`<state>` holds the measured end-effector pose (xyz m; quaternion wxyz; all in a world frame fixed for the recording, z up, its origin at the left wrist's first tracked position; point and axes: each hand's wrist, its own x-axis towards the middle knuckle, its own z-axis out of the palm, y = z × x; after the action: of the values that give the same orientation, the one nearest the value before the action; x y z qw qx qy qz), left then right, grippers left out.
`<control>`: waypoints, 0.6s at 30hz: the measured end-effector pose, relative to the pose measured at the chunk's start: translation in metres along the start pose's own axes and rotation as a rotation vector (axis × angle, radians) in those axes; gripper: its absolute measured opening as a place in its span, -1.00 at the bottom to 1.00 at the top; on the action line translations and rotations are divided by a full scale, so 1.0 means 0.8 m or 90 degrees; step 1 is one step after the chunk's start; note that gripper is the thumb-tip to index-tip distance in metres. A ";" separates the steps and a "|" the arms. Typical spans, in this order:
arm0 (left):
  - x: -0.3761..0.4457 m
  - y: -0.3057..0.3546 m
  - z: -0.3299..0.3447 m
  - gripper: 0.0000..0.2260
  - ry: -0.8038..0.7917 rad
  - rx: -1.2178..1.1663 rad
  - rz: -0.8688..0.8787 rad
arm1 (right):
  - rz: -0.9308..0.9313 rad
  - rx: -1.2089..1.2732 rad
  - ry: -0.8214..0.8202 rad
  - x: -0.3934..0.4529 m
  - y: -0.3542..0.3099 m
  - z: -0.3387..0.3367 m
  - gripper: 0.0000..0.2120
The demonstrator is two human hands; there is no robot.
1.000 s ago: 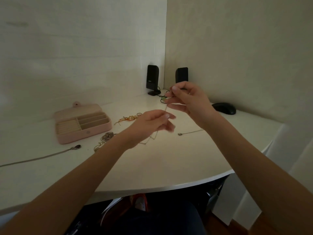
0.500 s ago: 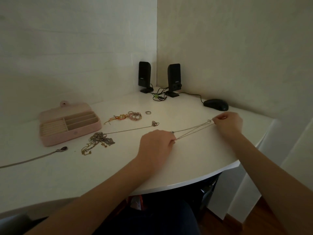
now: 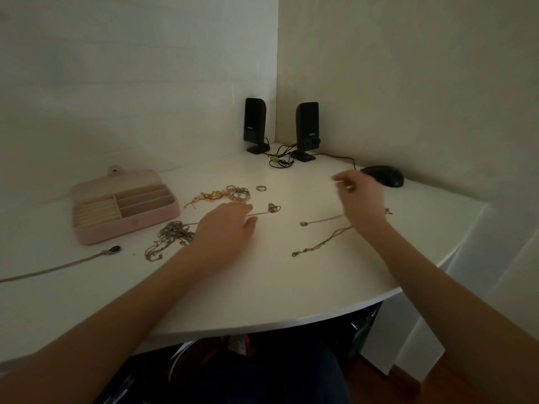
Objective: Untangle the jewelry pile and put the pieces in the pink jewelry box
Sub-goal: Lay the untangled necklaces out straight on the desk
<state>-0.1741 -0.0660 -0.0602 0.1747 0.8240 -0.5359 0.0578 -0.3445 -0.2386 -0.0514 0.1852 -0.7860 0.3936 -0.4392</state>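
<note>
Necklace chains (image 3: pixel 320 243) lie slack on the white desk (image 3: pixel 262 287), light, limp and snag-prone; best pinched near a clasp. Left hand (image 3: pixel 224 228) rests relaxed over one; right hand (image 3: pixel 361 196), blurred, perhaps pinches something. Pink jewelry box (image 3: pixel 128 225) sits open at left.

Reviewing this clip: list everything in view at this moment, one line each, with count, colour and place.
Pink jewelry box: 1, pink, open, left on the white desk.
Tangled chain pile: 1, silver and gold, in front of the box.
Silver snake chain with dark pendant: 1, far left.
Colourful bracelet cluster: 1, gold, red, pink, mid desk.
Single ring: 1, silver, right of the cluster.
Thin necklace with knotted charm: 1, silver, by the left hand.
Thin silver chain with round end: 1, under the right hand.
Gold chain: 1, nearer the desk edge.
Black speakers: 2, back corner.
Black computer mouse: 1, right rear.
Left hand: palm down on the desk.
Right hand: raised, blurred.
</note>
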 end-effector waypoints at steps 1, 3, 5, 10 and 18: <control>0.002 -0.005 0.001 -0.63 -0.031 0.005 -0.004 | -0.061 -0.005 -0.090 -0.003 -0.020 0.014 -0.76; 0.001 -0.008 0.003 -0.65 -0.059 0.010 0.012 | -0.137 -0.059 -0.248 -0.007 -0.050 0.047 -0.72; -0.004 -0.011 0.007 -0.67 -0.043 -0.004 0.018 | -0.148 -0.147 -0.339 0.000 -0.063 0.079 -0.69; -0.002 -0.024 0.009 -0.72 0.007 -0.023 -0.001 | -0.141 -0.236 -0.362 0.014 -0.068 0.104 -0.81; 0.014 -0.033 0.016 -0.85 0.072 -0.070 -0.040 | 0.109 0.335 -0.254 0.011 -0.066 0.080 -0.92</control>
<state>-0.1468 -0.0703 -0.0754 0.2514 0.8248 -0.5017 0.0696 -0.2640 -0.2163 -0.0483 0.4915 -0.7458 0.2871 -0.3461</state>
